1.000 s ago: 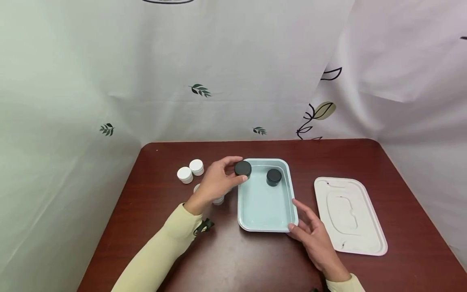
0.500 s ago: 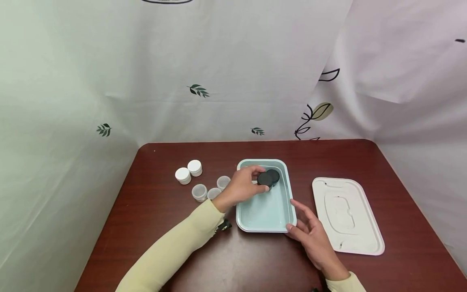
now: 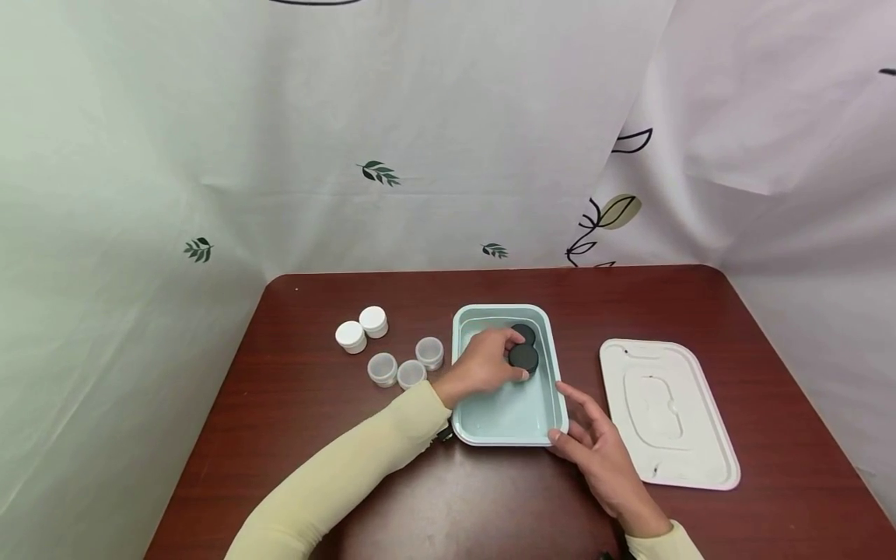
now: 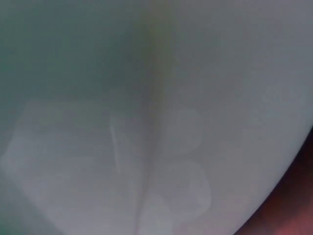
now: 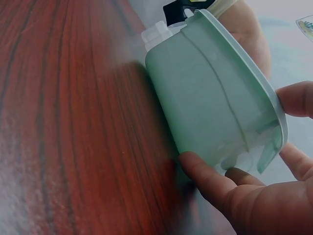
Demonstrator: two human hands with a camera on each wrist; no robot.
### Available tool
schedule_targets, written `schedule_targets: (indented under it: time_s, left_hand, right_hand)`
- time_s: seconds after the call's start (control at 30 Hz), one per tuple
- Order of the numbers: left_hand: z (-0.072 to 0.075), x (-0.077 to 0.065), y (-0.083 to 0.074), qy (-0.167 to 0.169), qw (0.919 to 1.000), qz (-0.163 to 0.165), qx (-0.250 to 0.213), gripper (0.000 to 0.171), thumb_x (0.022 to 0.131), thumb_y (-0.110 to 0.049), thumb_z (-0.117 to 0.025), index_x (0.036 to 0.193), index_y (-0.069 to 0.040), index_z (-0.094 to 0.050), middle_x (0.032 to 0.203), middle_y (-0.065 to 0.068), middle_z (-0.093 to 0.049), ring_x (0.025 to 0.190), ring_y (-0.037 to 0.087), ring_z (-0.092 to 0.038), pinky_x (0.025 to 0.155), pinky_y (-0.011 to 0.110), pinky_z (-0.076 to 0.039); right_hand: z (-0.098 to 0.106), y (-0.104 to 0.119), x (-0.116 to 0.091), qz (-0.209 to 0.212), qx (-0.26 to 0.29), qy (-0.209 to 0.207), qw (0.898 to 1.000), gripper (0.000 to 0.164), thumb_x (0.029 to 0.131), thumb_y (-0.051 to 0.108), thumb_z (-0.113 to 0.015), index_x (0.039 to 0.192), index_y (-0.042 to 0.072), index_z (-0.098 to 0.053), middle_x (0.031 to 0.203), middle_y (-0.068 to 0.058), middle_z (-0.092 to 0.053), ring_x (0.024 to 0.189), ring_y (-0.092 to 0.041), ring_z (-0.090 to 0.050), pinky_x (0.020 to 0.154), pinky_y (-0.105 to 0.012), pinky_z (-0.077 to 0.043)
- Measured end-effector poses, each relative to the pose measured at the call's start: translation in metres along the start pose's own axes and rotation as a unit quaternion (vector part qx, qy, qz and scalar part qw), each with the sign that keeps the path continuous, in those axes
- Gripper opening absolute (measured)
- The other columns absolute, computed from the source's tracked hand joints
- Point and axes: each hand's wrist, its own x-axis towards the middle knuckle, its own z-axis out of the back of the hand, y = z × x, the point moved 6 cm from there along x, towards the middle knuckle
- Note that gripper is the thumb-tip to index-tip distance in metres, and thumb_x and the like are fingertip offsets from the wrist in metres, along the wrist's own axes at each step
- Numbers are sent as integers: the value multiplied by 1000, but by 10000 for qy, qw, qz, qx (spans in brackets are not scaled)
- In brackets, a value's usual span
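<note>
A pale blue rectangular tub [image 3: 500, 416] stands on the table. My left hand [image 3: 483, 362] reaches inside it and pinches a black-lidded jar [image 3: 523, 358] between thumb and fingers. Just behind this sits a second black-lidded jar [image 3: 523, 334], partly covered by my fingers. My right hand [image 3: 600, 455] holds the tub's near right corner. In the right wrist view, fingers of that hand [image 5: 254, 196] lie along the tub's outer wall [image 5: 210, 98] and at its rim. The left wrist view is a blur of pale surface, with neither hand nor jar discernible.
Left of the tub stand three translucent jars [image 3: 411, 374] and, farther back, two white-lidded jars [image 3: 351, 336]. A white lid [image 3: 668, 416] lies flat to the tub's right. The dark red table [image 3: 294, 435] meets a patterned curtain [image 3: 420, 140] behind.
My left hand has carried a black-lidded jar from the tub's left rim rightward and down inside, to just in front of the other one. The right hand has stayed at the corner.
</note>
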Motion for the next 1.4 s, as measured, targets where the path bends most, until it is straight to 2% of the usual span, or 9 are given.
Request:
schedule_targets:
  time_s: [0.27,0.53,0.83,0.97,1.07,1.13,1.27,1.4]
  left_hand:
    - [-10,-2,2,-158,9998,92,127,47,84,-15,-90,125,-9,-67,111,7,-69,101,18,-64,89,28,-52]
    - [-10,-3,-1,-309,9992,43,248,44,87,-11,-86,126,-7,-66,113,10,-68,102,20,-63,92,31,-52]
    - [-12,-3,-2,-302,9990,-30,321,43,86,-11,-87,124,-8,-67,117,12,-69,108,23,-64,94,31,-53]
    - [-11,-6,-3,-254,9989,50,397,45,88,-15,-87,127,-10,-65,122,12,-66,108,22,-63,93,30,-52]
    - [-2,-13,-8,-231,9987,68,450,47,90,-20,-86,131,-11,-65,127,13,-64,110,22,-62,94,31,-52]
    - [7,-18,-11,-253,9992,38,322,48,91,-22,-85,133,-10,-65,129,15,-64,112,24,-62,94,34,-52]
    - [32,-27,-12,-417,9989,20,-215,48,92,-22,-83,136,-9,-66,133,16,-67,120,27,-64,97,41,-55]
    - [51,-36,-1,-571,9952,216,-761,48,93,-21,-82,138,-10,-66,137,13,-66,127,28,-65,102,44,-57]
  right_hand:
    - [0,0,1,73,20,66,9999,69,100,-4,-65,162,9,-36,162,-27,-34,125,-15,-67,89,-29,-62]
    - [0,0,1,85,0,61,9999,69,101,-4,-64,162,9,-36,160,-28,-35,127,-16,-66,90,-29,-62]
    - [1,1,0,90,-22,34,10000,68,101,-4,-65,162,9,-36,157,-28,-37,125,-17,-67,88,-29,-62]
    - [0,1,0,84,-11,55,9999,68,100,-4,-64,161,8,-36,156,-28,-37,124,-16,-68,88,-29,-62]
    - [0,0,0,91,-10,79,9999,68,100,-4,-64,161,8,-36,156,-28,-37,125,-17,-68,89,-29,-62]
    - [-1,0,0,82,-17,84,9999,68,100,-4,-64,161,8,-36,156,-28,-37,124,-17,-68,88,-30,-62]
    - [-1,1,0,21,-61,64,10000,69,101,-3,-65,162,10,-36,156,-28,-38,123,-17,-69,88,-29,-62]
    - [-1,1,1,-9,-72,39,10000,69,100,-3,-66,161,9,-36,156,-28,-38,120,-17,-70,87,-29,-62]
